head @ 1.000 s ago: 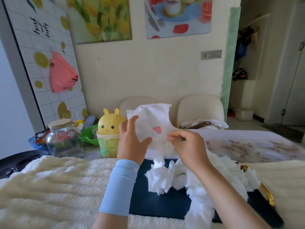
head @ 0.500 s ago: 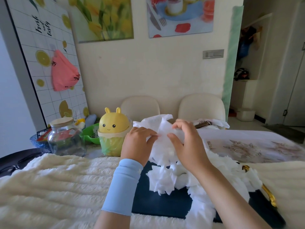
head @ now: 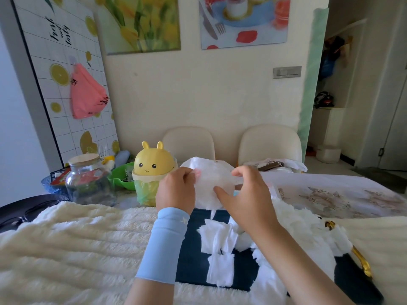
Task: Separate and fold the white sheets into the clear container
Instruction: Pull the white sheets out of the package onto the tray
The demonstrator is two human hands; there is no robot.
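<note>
**Two hands, one white sheet, up over the tray**

The left hand (head: 176, 191), with a blue sleeve (head: 163, 243) on its forearm, is gripping the left edge of a white sheet (head: 210, 180), fingers curling round the rim. The right hand (head: 246, 203) is pinching the other side, thumb pressing on the near face and fingers hooking over the top edge. The sheet is hanging rumpled in the air between them, above the far end of the dark tray (head: 191, 256).

Below, a heap of loose white sheets (head: 220, 238) is lying across that tray and spilling right toward its gold handle (head: 363, 263). The tray is sitting on a cream fluffy blanket (head: 77, 249).

Off to the left, well apart from both hands, the clear jar (head: 88, 183) is standing upright with its lid on, near a yellow bunny-faced bin (head: 152, 164).
</note>
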